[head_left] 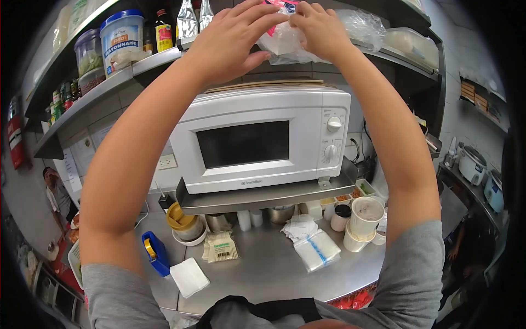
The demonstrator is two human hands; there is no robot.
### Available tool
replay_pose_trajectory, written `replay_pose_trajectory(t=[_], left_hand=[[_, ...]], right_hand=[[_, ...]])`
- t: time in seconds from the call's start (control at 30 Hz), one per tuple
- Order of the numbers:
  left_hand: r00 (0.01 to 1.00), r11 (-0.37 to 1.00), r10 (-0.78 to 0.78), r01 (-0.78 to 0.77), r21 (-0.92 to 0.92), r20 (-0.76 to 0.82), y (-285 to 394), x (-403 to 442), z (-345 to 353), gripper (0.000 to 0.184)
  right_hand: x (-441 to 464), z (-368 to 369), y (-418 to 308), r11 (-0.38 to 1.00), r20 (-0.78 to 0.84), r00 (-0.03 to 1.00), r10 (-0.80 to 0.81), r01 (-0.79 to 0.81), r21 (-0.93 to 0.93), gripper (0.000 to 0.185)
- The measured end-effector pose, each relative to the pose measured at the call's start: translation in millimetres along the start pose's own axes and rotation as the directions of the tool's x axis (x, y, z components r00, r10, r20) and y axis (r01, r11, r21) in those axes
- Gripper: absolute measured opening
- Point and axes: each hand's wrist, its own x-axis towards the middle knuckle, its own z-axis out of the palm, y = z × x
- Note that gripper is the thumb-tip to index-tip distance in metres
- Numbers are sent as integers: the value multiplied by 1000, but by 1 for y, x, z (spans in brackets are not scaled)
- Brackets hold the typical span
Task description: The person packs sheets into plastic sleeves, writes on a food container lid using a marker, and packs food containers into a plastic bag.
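Both my arms are raised to the upper shelf above a white microwave (257,137). My right hand (320,27) has its fingers closed on a clear plastic bag (287,44) with pink and white things in it. Beside it on the left, my left hand (235,41) is spread with fingers apart, its fingertips near or against the same bag. More clear plastic bags (361,27) lie on the shelf to the right of my right hand. Two silver pouches (187,22) stand just left of my left hand.
The shelf (156,61) holds a mayonnaise tub (121,44) and a sauce bottle (163,32). Below, the steel counter (235,279) bears a blue tape dispenser (156,253), napkins (189,277), packets and stacked tubs (366,216). A person (61,194) stands at far left.
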Motion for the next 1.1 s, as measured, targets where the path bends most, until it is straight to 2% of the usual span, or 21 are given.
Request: replay_pose_trajectory(t=[0.07, 0.17, 0.27, 0.37, 0.4, 0.47, 0.5, 0.57, 0.63, 0.67, 0.73, 0.77, 0.8, 0.83, 0.87, 0.9, 0.97, 1.0, 1.03, 1.07, 1.1], left_hand=[[998, 999, 7, -9, -32, -61, -6, 7, 8, 67], [994, 993, -106, 106, -46, 9, 1, 33, 36, 64], [931, 947, -320, 322, 14, 176, -2, 47, 42, 61], [940, 941, -335, 330, 76, 63, -16, 42, 62, 58], [940, 941, -335, 330, 79, 64, -19, 41, 64, 58], [940, 940, -336, 330, 86, 66, -23, 39, 69, 59], [920, 923, -379, 384, -33, 101, -23, 39, 67, 60], [876, 837, -447, 481, -260, 183, -24, 40, 62, 63], [873, 821, -462, 488, -296, 156, -22, 36, 62, 67], [873, 813, -466, 486, -321, 142, -21, 34, 64, 69], [959, 951, -261, 236, -202, -111, -20, 24, 76, 72], [938, 903, -342, 313, -293, -54, -6, 24, 66, 73], [936, 934, -333, 310, -176, -115, 8, 17, 65, 74], [959, 951, -229, 184, -248, -165, 18, 15, 53, 73], [971, 934, -160, 91, -345, -177, 14, 5, 55, 73], [974, 901, -106, 9, -433, -199, 18, -4, 61, 73], [959, 707, -279, 169, -687, -51, 72, -27, 48, 79], [955, 600, -295, 204, -774, 23, 96, -41, 41, 84], [947, 487, -305, 244, -839, 99, 116, -59, 37, 89], [929, 371, -305, 320, -872, 210, 131, -80, 33, 92], [902, 255, -288, 397, -882, 323, 146, -103, 32, 94]], right_hand=[[3, 5, -1, 997, -59, 995, -77, 76, -15, 22], [-2, 19, 32, 987, -154, 985, -72, 92, 128, 18], [-2, 10, 34, 778, -35, 899, 436, -357, 517, 16], [4, 26, 57, 406, 29, 739, 673, -402, 821, 13], [8, 30, 64, 35, 235, 708, 666, -345, 938, 17], [3, 38, 75, -266, 243, 729, 640, -86, 960, 21], [2, 35, 76, -407, 242, 740, 627, 47, 912, 23], [-4, 22, 86, -487, 166, 757, 632, 221, 845, 32], [-9, 6, 90, -571, 90, 729, 679, 447, 689, 35], [-16, -4, 88, -494, 31, 681, 731, 498, 713, 35], [-42, -17, 87, -644, 33, 887, 460, 308, 701, 34], [-64, -28, 87, -684, 53, 947, 316, 188, 705, 34], [-83, -40, 69, -678, 121, 953, 279, 106, 728, 36], [-106, -35, 67, -653, 294, 858, 420, 61, 755, 36], [-129, -38, 58, -512, 335, 885, 323, -134, 849, 36], [-146, -51, 46, -341, 489, 847, 207, -406, 848, 42], [-171, -80, 2, 73, 787, 617, 30, -786, 614, 63], [-184, -88, -23, 223, 799, 600, 44, -785, 577, 54], [-193, -86, -39, 328, 840, 533, -99, -780, 533, 53], [-211, -77, -58, 509, 764, 624, -162, -611, 606, 56], [-218, -84, -82, 551, 824, 533, -192, -636, 540, 54]])
